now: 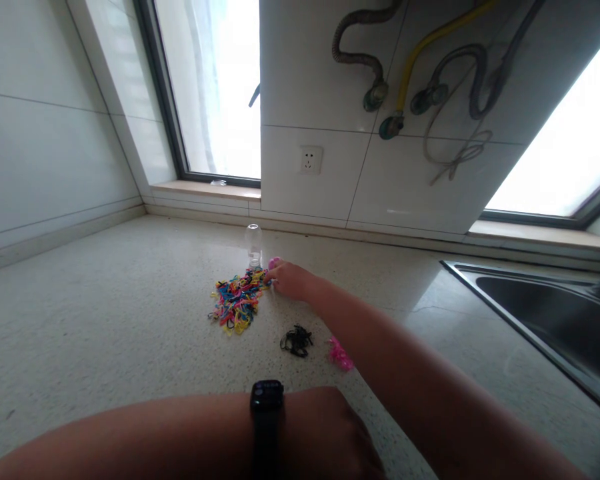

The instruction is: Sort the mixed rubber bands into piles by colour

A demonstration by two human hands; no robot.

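A heap of small multicoloured rubber bands (pixel 237 300) lies on the speckled countertop. My right hand (pixel 290 280) reaches across to the heap's right edge, fingertips pinched together among the bands; what they hold is too small to tell. Just behind those fingers shows a pink object (pixel 275 263), partly covered. A clear bottle (pixel 253 243) stands upside down at the back of the heap. Closer to me are a small pile of black rubber bands (pixel 297 341) and a pink pile (pixel 341 355) beside my right forearm. My left hand (pixel 330 430), wrist wearing a black watch, is curled in the foreground, its fingertips hidden.
At the right, a metal sink (pixel 545 300) is set into the countertop (pixel 105 320). The tiled back wall carries a socket (pixel 311 160) and several pipes and hoses, including a yellow hose (pixel 410 67). Windows stand at the left and right.
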